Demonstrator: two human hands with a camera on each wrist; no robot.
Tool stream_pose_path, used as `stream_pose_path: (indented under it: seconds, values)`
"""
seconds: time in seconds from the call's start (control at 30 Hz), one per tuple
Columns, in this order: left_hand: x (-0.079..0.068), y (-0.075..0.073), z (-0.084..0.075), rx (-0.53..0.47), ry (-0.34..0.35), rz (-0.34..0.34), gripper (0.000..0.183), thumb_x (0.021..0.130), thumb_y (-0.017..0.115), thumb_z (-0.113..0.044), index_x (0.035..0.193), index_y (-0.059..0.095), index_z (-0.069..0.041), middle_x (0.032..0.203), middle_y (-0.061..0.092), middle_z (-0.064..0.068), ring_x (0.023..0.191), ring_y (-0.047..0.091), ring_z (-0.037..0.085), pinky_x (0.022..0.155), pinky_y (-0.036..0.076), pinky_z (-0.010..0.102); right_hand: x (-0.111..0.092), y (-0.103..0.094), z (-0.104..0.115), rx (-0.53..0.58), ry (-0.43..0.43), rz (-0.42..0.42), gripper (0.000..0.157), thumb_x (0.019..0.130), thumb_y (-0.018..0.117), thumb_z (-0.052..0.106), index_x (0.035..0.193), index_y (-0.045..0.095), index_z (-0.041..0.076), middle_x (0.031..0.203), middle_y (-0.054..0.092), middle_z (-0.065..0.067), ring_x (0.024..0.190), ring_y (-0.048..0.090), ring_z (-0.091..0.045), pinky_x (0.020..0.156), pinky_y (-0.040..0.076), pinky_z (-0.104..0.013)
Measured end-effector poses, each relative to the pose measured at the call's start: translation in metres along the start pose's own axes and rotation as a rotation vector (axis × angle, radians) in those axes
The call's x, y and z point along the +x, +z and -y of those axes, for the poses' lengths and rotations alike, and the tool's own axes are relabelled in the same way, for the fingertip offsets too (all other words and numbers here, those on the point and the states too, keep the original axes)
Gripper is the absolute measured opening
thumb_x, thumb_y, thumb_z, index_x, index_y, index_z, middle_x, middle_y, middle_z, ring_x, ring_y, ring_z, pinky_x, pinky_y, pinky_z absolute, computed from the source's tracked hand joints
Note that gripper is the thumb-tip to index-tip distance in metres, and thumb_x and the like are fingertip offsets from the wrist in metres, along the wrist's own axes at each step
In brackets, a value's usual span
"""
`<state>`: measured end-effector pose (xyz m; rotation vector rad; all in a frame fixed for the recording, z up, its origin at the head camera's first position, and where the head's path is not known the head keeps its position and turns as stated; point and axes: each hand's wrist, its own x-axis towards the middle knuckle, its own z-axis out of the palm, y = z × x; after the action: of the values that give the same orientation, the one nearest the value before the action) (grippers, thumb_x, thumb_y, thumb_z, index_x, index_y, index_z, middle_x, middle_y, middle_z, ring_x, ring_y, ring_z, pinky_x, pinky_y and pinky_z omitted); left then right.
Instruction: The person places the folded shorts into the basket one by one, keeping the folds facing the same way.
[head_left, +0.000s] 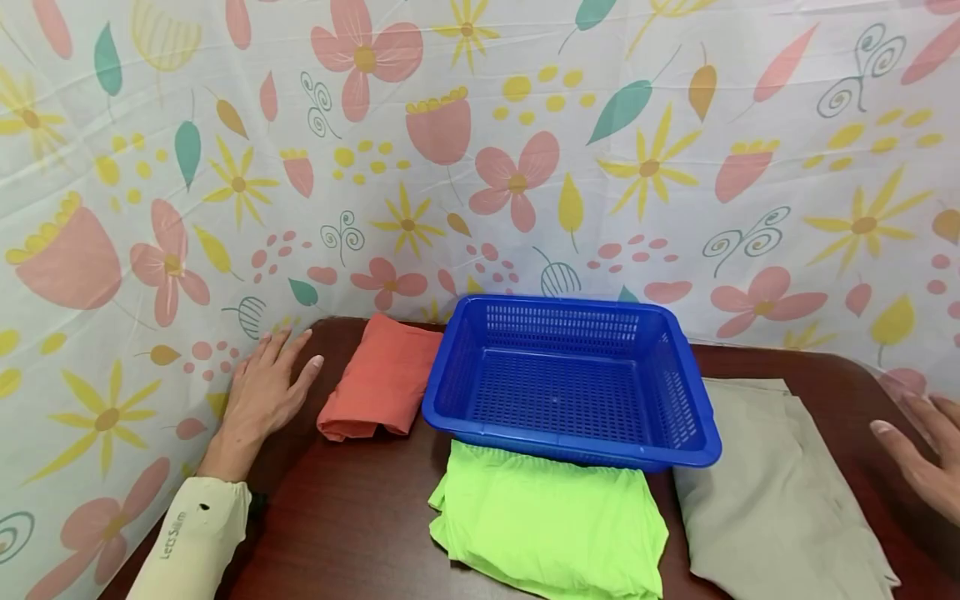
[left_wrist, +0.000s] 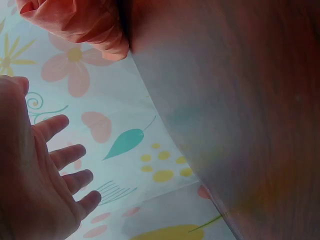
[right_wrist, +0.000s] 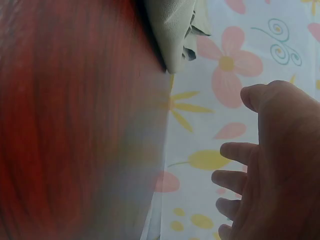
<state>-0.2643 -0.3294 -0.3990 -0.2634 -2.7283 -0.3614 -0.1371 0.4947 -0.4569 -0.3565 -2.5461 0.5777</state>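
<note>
In the head view my left hand (head_left: pixel 262 387) is at the table's left side, fingers extended and holding nothing. Nearest to it lies a folded orange-red cloth (head_left: pixel 386 375), which also shows at the top of the left wrist view. My right hand (head_left: pixel 930 450) is partly cut off at the right edge, its fingers spread and nothing in them. Beside it lies a folded grey-beige cloth (head_left: pixel 772 492). A blue plastic basket (head_left: pixel 570 450) with slotted walls stands between the two cloths. In front of the basket is a folded neon green cloth (head_left: pixel 551 525).
The dark reddish-brown wooden table (head_left: pixel 345 517) has rounded far corners. A white curtain (head_left: pixel 450 233) with printed flowers and leaves hangs behind it and along its left side. A pale sleeve (head_left: pixel 191 533) covers the left forearm.
</note>
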Motion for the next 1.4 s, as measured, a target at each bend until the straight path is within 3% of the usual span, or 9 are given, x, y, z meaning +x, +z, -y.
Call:
stream_pose_path:
  seconds: [0.3,0.37,0.57,0.9,1.4]
  values:
    - [0.0,0.001,-0.001,-0.012,0.035,-0.048,0.061,0.11,0.053,-0.047,0.155,0.051,-0.007,0.157,0.045,0.03,0.143,0.04,0.055,0.11,0.032,0.076,0.002,0.001,0.0,-0.026,-0.045,-0.01,0.075,0.112,0.035,0.053,0.162,0.027,-0.002,0.163,0.023,-0.039,0.156,0.016,-0.055,0.129,0.008,-0.061]
    - [0.001,0.001,-0.001,-0.015,0.039,-0.053,0.06,0.11,0.053,-0.047,0.155,0.052,-0.006,0.157,0.045,0.03,0.142,0.042,0.053,0.11,0.034,0.075,0.002,0.001,-0.002,-0.027,-0.029,0.002,0.077,0.112,0.036,0.054,0.163,0.026,-0.003,0.165,0.02,-0.038,0.157,0.013,-0.053,0.129,0.007,-0.061]
    - [0.001,0.001,-0.002,-0.024,0.013,-0.023,0.063,0.11,0.052,-0.05,0.156,0.05,-0.007,0.157,0.044,0.03,0.142,0.042,0.053,0.11,0.033,0.076,0.003,0.001,-0.005,-0.049,-0.001,0.036,0.079,0.111,0.038,0.055,0.162,0.026,-0.005,0.167,0.018,-0.036,0.159,0.011,-0.051,0.129,0.006,-0.061]
    - [0.001,0.001,-0.004,-0.03,0.012,-0.015,0.063,0.109,0.053,-0.052,0.154,0.053,-0.007,0.15,0.052,0.026,0.135,0.049,0.05,0.109,0.038,0.071,0.004,0.001,0.003,0.0,-0.066,0.01,0.07,0.113,0.044,0.043,0.154,0.036,-0.013,0.156,0.032,-0.044,0.152,0.023,-0.058,0.127,0.014,-0.064]
    - [0.001,0.0,-0.01,-0.08,-0.041,0.055,0.07,0.108,0.049,-0.059,0.154,0.051,-0.006,0.15,0.054,0.026,0.134,0.052,0.049,0.111,0.039,0.068,0.002,-0.001,0.005,-0.039,-0.071,0.062,0.07,0.111,0.049,0.041,0.15,0.038,-0.016,0.145,0.037,-0.05,0.138,0.032,-0.067,0.121,0.02,-0.07]
